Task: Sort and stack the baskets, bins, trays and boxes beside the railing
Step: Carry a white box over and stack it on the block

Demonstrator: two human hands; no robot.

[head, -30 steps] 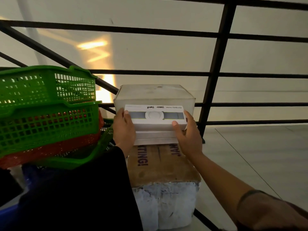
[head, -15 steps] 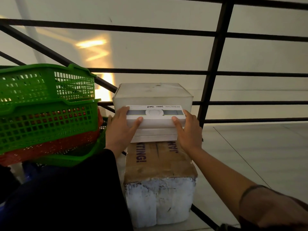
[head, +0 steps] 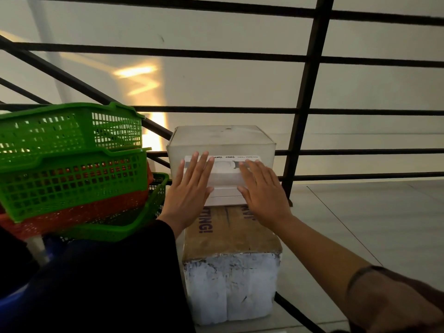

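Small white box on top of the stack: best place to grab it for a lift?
Likely by its two short ends, one hand from each side. The small white box is long and flat, lying against the larger white box behind. Left hand and right hand now lie flat over its front and top, gripping nothing.

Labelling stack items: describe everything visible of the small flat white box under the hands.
The small flat white cardboard box lies level on thinner white boxes atop the brown taped carton, its far edge against the big translucent plastic bin. Its top shows a grey band, a round white emblem and upside-down print. The left hand and right hand rest flat on it.
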